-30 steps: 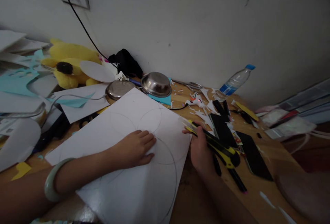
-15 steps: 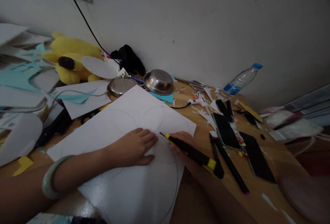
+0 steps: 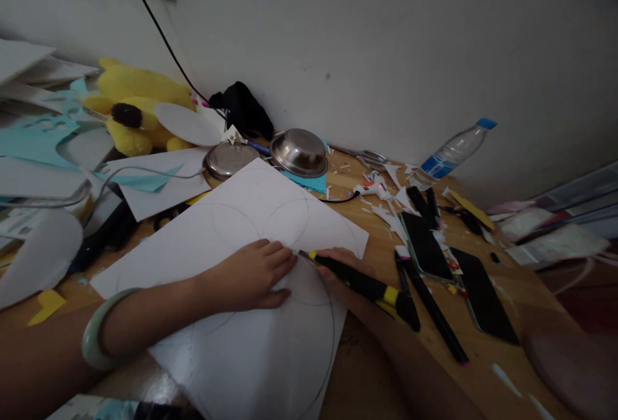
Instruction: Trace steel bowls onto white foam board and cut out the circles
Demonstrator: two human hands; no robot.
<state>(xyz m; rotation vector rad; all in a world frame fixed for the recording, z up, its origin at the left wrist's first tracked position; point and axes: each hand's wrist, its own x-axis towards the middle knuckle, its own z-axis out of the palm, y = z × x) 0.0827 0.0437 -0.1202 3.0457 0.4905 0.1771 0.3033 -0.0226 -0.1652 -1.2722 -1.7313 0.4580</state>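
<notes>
A large white sheet [image 3: 251,355] with pencilled circles and arcs lies at an angle on the wooden table. My left hand [image 3: 258,275] rests flat on its middle, fingers stretched to the right; a pale green bangle [image 3: 99,336] circles that wrist. In my right hand [image 3: 340,272] is a black and yellow utility knife [image 3: 362,281], its handle slanting down to the right. The knife's blade tip is at the sheet, just right of my left fingertips. Whether the tip presses into the sheet I cannot tell.
Behind the sheet are an upturned metal bowl [image 3: 299,152], a round metal lid [image 3: 232,159] and a yellow plush toy [image 3: 140,104]. To the right lie a glue gun [image 3: 374,189], phones [image 3: 427,246], a black marker [image 3: 437,314] and paper scraps. A plastic bottle [image 3: 449,156] stands by the wall.
My right hand has turned the knife slightly, with more of its handle's underside showing. My left hand stays in place on the sheet. The whole view has shifted a little.
</notes>
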